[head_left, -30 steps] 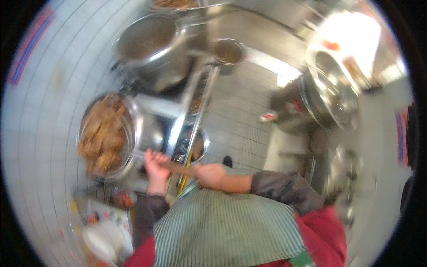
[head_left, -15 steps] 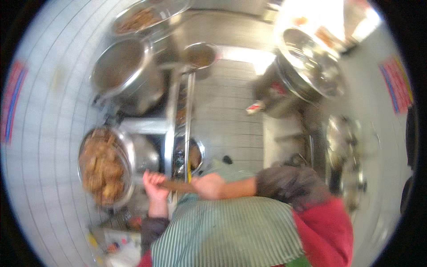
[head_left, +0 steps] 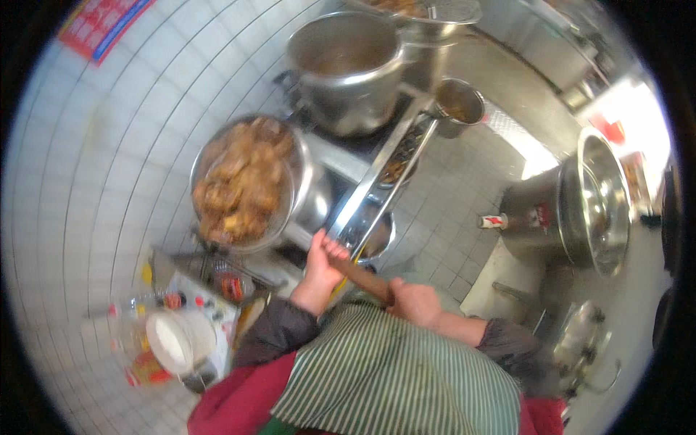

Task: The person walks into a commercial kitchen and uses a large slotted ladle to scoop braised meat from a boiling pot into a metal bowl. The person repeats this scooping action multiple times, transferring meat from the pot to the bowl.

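Note:
My left hand [head_left: 316,274] and my right hand [head_left: 415,301] are both closed around a brown wooden stick [head_left: 366,280], held slantwise in front of my striped apron. The left hand grips its upper end near the stove's front edge, and the right hand covers the lower end. What the stick belongs to cannot be made out. Just beyond my left hand stands a large steel pot [head_left: 313,190], heaped with brown cooked meat pieces [head_left: 243,185]. A round steel pan [head_left: 384,235] lies below the stove edge, partly hidden behind a metal rail.
Another tall pot [head_left: 351,101] holds brown liquid farther back. A smaller pot [head_left: 458,119] hangs or stands by the rail's far end. At right stands a big steel pot [head_left: 533,217] with a basin on top. A white tub [head_left: 203,333] and bottles sit at lower left.
The view has turned toward the left, so the pots and stove appear farther right and tilted. Both hands keep their hold on the wooden stick, which now slopes more steeply in the picture.

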`<state>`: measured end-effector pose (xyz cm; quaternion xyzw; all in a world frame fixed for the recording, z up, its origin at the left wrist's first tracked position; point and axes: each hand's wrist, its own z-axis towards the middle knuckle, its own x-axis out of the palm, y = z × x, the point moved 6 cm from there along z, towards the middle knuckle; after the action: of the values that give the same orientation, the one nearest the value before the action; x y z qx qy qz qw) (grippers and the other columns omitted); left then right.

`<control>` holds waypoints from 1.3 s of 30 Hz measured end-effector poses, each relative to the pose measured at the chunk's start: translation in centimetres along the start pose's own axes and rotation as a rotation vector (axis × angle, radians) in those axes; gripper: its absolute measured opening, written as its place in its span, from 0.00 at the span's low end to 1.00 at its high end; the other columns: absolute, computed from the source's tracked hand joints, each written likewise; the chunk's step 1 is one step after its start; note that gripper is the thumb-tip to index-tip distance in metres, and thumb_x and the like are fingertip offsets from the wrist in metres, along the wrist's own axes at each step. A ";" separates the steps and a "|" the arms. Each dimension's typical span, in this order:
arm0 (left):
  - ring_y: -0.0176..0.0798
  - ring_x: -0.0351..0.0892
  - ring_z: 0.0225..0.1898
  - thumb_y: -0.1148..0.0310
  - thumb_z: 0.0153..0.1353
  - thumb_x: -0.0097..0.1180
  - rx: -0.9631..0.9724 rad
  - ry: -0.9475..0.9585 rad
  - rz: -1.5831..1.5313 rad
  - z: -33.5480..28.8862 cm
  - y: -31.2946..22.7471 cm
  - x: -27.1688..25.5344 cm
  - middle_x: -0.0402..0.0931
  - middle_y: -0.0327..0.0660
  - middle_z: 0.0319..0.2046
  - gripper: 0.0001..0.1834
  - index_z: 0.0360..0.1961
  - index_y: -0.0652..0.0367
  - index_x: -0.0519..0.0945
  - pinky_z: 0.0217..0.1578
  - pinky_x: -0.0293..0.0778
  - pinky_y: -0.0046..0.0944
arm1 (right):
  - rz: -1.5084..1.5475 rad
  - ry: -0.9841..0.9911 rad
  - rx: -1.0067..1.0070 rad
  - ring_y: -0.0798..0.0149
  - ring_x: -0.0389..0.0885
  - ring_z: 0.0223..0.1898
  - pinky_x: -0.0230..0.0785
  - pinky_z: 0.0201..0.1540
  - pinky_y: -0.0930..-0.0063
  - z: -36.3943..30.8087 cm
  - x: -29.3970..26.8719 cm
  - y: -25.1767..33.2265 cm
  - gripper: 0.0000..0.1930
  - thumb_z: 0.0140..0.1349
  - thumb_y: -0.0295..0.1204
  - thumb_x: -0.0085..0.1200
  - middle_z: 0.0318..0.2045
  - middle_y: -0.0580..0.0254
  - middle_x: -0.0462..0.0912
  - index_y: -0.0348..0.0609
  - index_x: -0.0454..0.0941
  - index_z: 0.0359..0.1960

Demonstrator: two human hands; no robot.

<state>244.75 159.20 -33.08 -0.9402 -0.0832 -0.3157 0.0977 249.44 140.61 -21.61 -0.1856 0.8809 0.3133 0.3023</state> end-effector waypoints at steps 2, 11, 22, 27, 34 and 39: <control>0.28 0.52 0.14 0.55 0.68 0.49 -0.016 -0.006 0.009 -1.0 -0.3 -0.8 0.52 0.26 0.12 0.23 0.16 0.44 0.60 0.20 0.58 0.32 | 0.036 0.047 -0.010 0.44 0.84 0.36 0.77 0.36 0.54 -0.6 0.1 0.5 0.20 0.52 0.36 0.60 0.32 0.46 0.84 0.37 0.69 0.41; 0.29 0.55 0.15 0.55 0.66 0.50 0.040 -0.010 0.118 -3.8 -0.1 -2.1 0.54 0.27 0.12 0.22 0.16 0.45 0.62 0.21 0.62 0.32 | 0.170 0.149 -0.092 0.48 0.84 0.38 0.77 0.37 0.54 -3.5 0.9 0.1 0.16 0.57 0.33 0.54 0.35 0.48 0.83 0.38 0.71 0.44; 0.27 0.65 0.18 0.58 0.65 0.53 -0.089 -0.050 0.226 -6.6 9.8 1.2 0.62 0.26 0.13 0.20 0.16 0.43 0.63 0.23 0.68 0.33 | 0.345 -0.133 -0.286 0.46 0.83 0.35 0.76 0.34 0.54 -11.3 2.2 -10.3 0.13 0.61 0.36 0.50 0.31 0.51 0.83 0.38 0.69 0.39; 0.29 0.61 0.14 0.56 0.64 0.54 -0.031 -0.016 0.358 -4.0 21.6 8.7 0.61 0.28 0.12 0.19 0.18 0.47 0.66 0.18 0.65 0.34 | 0.458 -0.199 -0.186 0.47 0.83 0.37 0.75 0.38 0.55 -15.6 -1.0 -21.2 0.12 0.62 0.36 0.48 0.30 0.52 0.83 0.40 0.70 0.40; 0.30 0.57 0.13 0.56 0.66 0.50 -0.207 0.223 0.660 -2.9 43.9 20.1 0.55 0.29 0.11 0.22 0.16 0.46 0.59 0.17 0.61 0.33 | 0.514 -0.367 0.092 0.47 0.83 0.37 0.74 0.37 0.53 -26.7 -4.2 -36.5 0.15 0.63 0.39 0.50 0.35 0.48 0.82 0.38 0.71 0.40; 0.31 0.53 0.15 0.58 0.66 0.52 -0.406 0.296 0.878 -2.3 57.6 24.9 0.52 0.29 0.13 0.22 0.18 0.47 0.59 0.19 0.58 0.34 | 0.704 -0.600 0.295 0.47 0.84 0.35 0.74 0.33 0.51 -32.0 -4.1 -42.6 0.24 0.52 0.45 0.64 0.31 0.49 0.83 0.39 0.71 0.40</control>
<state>275.60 105.32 -23.70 -0.8318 0.3976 -0.3844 0.0472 261.14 88.63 -17.78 0.2668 0.7991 0.3082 0.4419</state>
